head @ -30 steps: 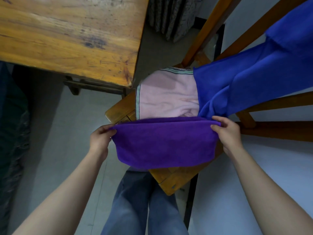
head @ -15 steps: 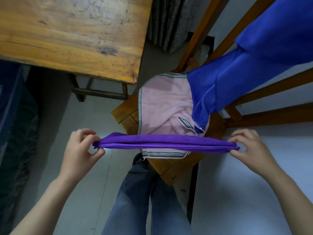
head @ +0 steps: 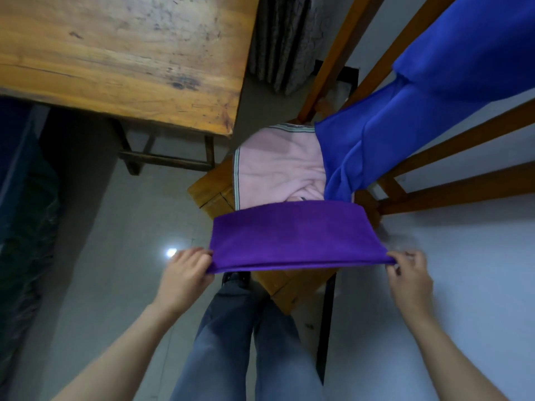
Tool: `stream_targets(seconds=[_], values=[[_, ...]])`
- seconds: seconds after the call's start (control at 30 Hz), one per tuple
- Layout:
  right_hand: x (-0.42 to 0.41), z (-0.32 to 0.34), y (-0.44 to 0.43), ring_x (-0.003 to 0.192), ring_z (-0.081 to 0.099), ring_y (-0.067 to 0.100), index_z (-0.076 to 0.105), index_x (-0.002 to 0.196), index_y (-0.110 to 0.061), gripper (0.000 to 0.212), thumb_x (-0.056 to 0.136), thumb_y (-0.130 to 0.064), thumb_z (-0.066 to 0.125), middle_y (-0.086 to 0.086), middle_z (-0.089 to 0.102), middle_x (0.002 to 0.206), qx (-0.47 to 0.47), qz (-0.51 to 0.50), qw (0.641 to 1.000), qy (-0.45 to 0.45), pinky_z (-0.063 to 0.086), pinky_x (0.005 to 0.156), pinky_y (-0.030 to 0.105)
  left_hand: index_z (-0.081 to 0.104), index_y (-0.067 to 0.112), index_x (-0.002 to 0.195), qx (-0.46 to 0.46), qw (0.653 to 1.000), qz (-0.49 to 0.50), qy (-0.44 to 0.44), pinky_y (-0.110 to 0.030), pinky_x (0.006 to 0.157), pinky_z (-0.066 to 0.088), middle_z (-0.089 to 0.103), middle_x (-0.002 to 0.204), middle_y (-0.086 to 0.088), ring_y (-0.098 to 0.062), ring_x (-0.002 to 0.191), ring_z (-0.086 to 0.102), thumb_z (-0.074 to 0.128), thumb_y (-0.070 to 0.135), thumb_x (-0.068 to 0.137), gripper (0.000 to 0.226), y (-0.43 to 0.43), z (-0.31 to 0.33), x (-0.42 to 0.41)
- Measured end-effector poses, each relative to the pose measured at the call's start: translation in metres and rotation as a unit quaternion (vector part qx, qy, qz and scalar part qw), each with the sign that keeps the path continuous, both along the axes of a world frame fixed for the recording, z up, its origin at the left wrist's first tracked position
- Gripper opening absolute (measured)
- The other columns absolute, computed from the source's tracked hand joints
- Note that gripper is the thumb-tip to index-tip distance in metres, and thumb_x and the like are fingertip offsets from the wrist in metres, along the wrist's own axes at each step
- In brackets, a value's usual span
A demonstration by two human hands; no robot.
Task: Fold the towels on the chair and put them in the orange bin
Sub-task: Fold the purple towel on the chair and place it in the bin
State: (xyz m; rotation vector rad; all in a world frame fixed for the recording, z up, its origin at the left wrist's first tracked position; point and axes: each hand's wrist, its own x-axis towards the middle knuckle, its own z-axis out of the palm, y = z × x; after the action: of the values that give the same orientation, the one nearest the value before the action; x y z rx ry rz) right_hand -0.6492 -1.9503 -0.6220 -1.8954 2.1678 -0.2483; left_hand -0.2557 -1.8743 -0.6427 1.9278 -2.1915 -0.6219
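step: mid-fold on the purple towel [head: 292, 235]
grip: left hand [head: 185, 270] and right hand [head: 408, 273] each pinch a near corner
next: probably fold again; no bin visible

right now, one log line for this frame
step: folding purple towel | left hand: pinching near corner | right hand: pinching near corner | pink towel: on chair

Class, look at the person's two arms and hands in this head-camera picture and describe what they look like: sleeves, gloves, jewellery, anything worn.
Both forearms are bare up to the picture's lower edge, with no sleeve in view. The left hand and right hand wear no gloves, and no watch, bracelet or ring shows. The fingers are uncovered. Below them, the legs are in blue jeans.
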Motion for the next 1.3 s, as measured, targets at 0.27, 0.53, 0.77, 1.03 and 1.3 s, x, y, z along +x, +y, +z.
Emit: stream_targets(seconds=[0.27, 0.53, 0.77, 1.03, 1.3], values=[[0.009, -0.046, 0.002, 0.036, 0.058, 0.004, 0.047, 0.074, -0.019, 0.036, 0.087, 0.014, 0.039, 0.010, 0.062, 0.064, 0.261, -0.353, 0.854, -0.279, 0.045, 0.037, 0.014, 0.044, 0.021, 0.076, 0.216, 0.975, 0.002, -0.057, -0.029, 0.051, 0.049, 0.063, 0.069, -0.003, -0.027, 0.064, 0.063, 0.078, 0.017, 0.038, 0.052, 0.035, -0.062, -0.037], [0.028, -0.048, -0.005, 0.047, 0.059, 0.014, 0.051, 0.068, -0.011, 0.023, 0.088, 0.002, 0.048, 0.006, 0.060, 0.056, 0.213, -0.482, 0.744, -0.411, 0.052, 0.045, 0.024, 0.029, 0.027, 0.141, 0.369, 0.925, 0.061, -0.069, -0.040, 0.109, 0.025, 0.016, 0.154, -0.008, -0.027, 0.141, 0.016, 0.054, 0.031, 0.087, 0.060, 0.013, -0.055, -0.040], [0.050, -0.055, -0.006, 0.069, 0.061, 0.012, 0.056, 0.113, 0.001, 0.030, 0.083, 0.004, 0.058, 0.013, 0.063, 0.094, 0.149, -0.484, 0.783, -0.361, 0.052, 0.067, 0.033, 0.016, 0.025, 0.148, 0.307, 0.949, 0.006, -0.068, -0.038, 0.113, 0.016, 0.002, 0.158, -0.003, -0.023, 0.144, 0.006, 0.045, 0.032, 0.092, 0.063, -0.023, -0.052, -0.072], [0.142, 0.004, 0.016, 0.082, 0.058, 0.010, 0.063, 0.114, -0.008, 0.034, 0.082, 0.005, 0.058, 0.001, 0.061, 0.093, 0.181, -0.132, 0.906, -0.359, 0.042, 0.066, 0.003, 0.019, 0.030, 0.147, 0.399, 0.916, 0.008, -0.033, -0.043, 0.113, 0.016, 0.001, 0.158, 0.000, -0.024, 0.144, 0.005, 0.045, 0.032, 0.092, 0.061, -0.038, -0.060, -0.073], [0.194, -0.023, 0.033, 0.096, 0.058, 0.020, 0.063, 0.116, -0.002, 0.034, 0.082, 0.002, 0.059, 0.010, 0.062, 0.103, 0.294, -0.015, 0.897, -0.329, 0.033, 0.077, 0.010, 0.056, -0.002, 0.118, 0.258, 0.743, 0.501, 0.361, -0.022, 0.087, 0.040, 0.056, 0.124, -0.016, -0.024, 0.110, 0.051, 0.038, -0.003, 0.093, 0.030, -0.036, -0.051, -0.039]])
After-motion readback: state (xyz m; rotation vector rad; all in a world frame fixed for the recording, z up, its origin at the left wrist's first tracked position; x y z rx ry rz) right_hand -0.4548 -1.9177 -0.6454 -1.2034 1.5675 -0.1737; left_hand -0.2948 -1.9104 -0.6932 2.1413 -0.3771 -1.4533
